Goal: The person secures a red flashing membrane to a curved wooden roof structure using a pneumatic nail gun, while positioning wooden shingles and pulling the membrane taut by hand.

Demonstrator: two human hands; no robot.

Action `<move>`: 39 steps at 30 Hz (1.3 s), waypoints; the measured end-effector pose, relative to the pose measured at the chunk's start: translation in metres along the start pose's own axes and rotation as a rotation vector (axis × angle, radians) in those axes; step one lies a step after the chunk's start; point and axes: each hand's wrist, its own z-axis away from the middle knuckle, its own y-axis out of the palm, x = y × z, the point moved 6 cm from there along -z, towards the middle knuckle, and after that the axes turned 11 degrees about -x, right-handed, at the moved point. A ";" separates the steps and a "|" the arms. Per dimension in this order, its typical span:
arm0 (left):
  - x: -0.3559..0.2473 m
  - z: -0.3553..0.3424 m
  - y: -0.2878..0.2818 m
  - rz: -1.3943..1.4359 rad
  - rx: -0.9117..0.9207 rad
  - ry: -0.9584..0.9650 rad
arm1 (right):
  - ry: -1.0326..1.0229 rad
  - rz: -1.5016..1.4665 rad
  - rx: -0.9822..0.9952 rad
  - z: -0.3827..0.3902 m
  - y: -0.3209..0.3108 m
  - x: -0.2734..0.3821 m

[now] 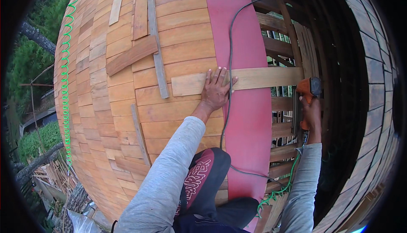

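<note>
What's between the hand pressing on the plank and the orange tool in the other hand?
In the head view, the plank itself spans from left hand to the orange tool, crossing a dark cable and the red strip.

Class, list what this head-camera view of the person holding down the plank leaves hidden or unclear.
- Nail gun: its nose sits behind the plank end; contact unclear.
- Right hand: fingers wrapped around the handle, trigger hidden.
- Green coiled hose: upper end cut off by the frame's top edge.
- Left hand: covers the plank beneath.

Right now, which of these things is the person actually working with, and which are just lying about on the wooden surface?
In use:
left hand pressing flat on the pale plank
right hand gripping the orange nail gun
red strip under the plank

Lying about:
loose boards
grey cable
green coiled hose along the edge
</note>
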 end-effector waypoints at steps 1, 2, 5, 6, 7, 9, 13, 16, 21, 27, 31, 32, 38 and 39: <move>0.003 0.001 -0.002 -0.006 0.002 0.000 | -0.001 -0.009 0.029 0.000 0.003 0.006; 0.006 0.003 -0.004 -0.010 0.005 0.000 | -0.002 -0.018 0.058 0.002 0.003 0.014; 0.005 -0.002 -0.002 0.008 -0.021 -0.016 | -0.090 0.050 -0.067 -0.011 0.004 0.004; 0.004 -0.004 -0.001 0.018 -0.035 -0.025 | -0.134 0.088 -0.143 -0.015 0.003 -0.005; 0.006 -0.004 0.000 0.007 -0.028 -0.022 | -0.103 0.040 -0.080 -0.015 0.007 -0.002; 0.009 0.004 -0.001 -0.013 0.001 -0.023 | -0.033 -0.052 0.058 -0.005 0.011 0.009; 0.002 -0.005 0.000 0.018 -0.026 -0.011 | -0.058 -0.049 -0.039 -0.015 0.008 -0.009; 0.006 -0.004 0.001 0.025 -0.008 -0.009 | -0.004 -0.134 -0.016 -0.011 0.012 -0.008; 0.007 -0.013 0.005 0.067 -0.020 -0.014 | -0.032 -0.078 -0.065 -0.018 0.004 -0.011; 0.023 0.001 -0.005 0.021 0.005 -0.015 | 0.009 -0.111 0.024 0.041 0.019 0.010; 0.012 -0.002 -0.002 0.025 -0.007 -0.007 | 0.097 -0.076 0.053 0.128 0.016 -0.008; 0.009 -0.012 -0.004 0.018 -0.024 -0.012 | 0.010 0.004 -0.010 0.141 0.013 -0.012; -0.003 -0.020 0.008 0.016 0.010 0.012 | 0.085 0.108 -0.120 0.206 0.057 -0.056; -0.001 -0.022 0.009 0.008 0.012 0.009 | 0.052 0.070 -0.149 0.208 0.055 -0.047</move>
